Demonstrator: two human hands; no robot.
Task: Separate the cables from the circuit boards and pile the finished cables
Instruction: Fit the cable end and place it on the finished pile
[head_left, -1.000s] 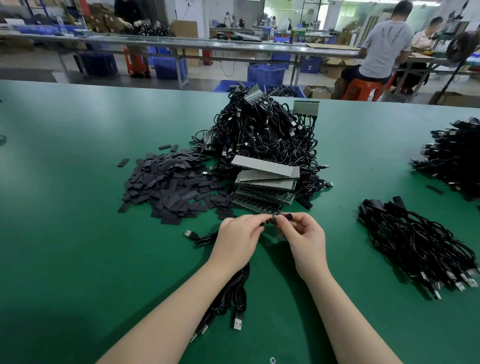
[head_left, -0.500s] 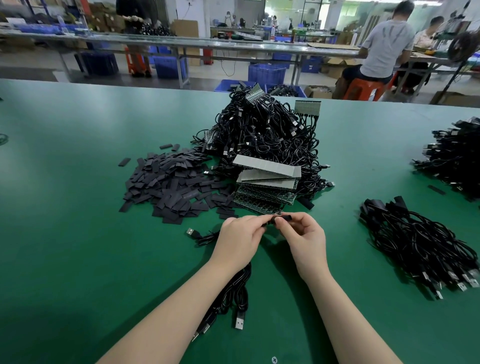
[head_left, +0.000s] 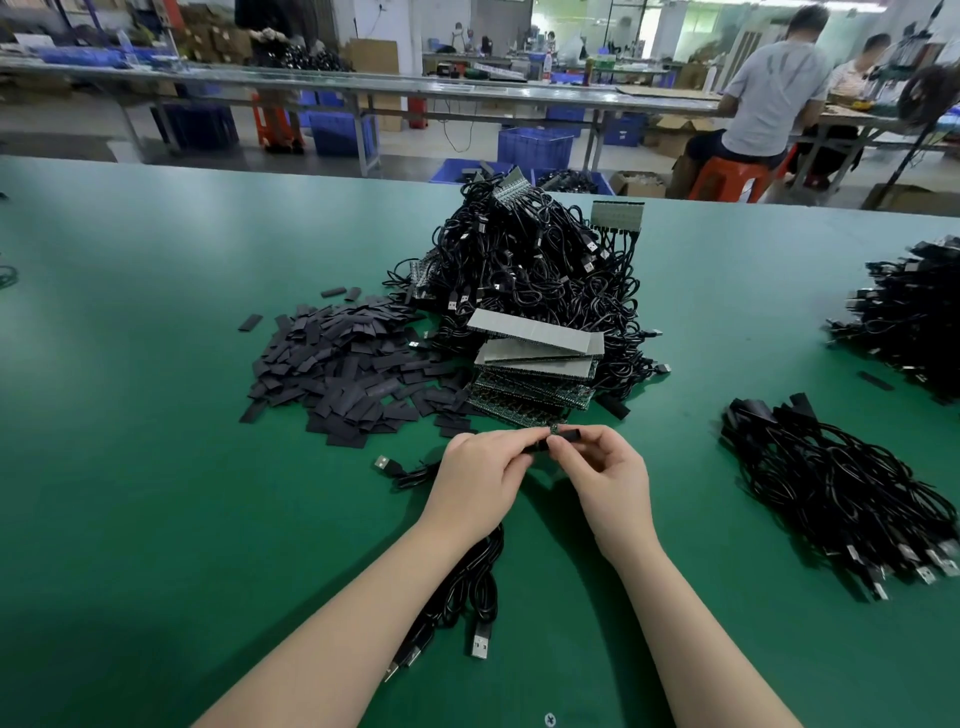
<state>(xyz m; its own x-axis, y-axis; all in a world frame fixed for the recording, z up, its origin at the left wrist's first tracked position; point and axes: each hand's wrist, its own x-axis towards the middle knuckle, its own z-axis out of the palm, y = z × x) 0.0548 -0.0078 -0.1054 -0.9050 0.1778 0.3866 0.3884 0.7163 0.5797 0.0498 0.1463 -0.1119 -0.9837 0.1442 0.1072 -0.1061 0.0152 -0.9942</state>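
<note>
1. Both hands meet in a pinching grip at the middle of the green worktop: the left hand and right hand each close thumb and fingers on 1 small black cable end held between them, forearms angled in from the lower edge.
2. Behind the hands rises the big tangled heap of black cables, with circuit boards stacked at its near side, some still wired at the top.
3. Right of the hands lies the pile of finished cables, plugs toward the near edge; another dark pile sits at the far right.
4. Left of the boards spreads a scatter of flat black sleeves.
5. Under the left forearm runs a loose cable bundle with USB plugs.
6. No writing is legible.
</note>
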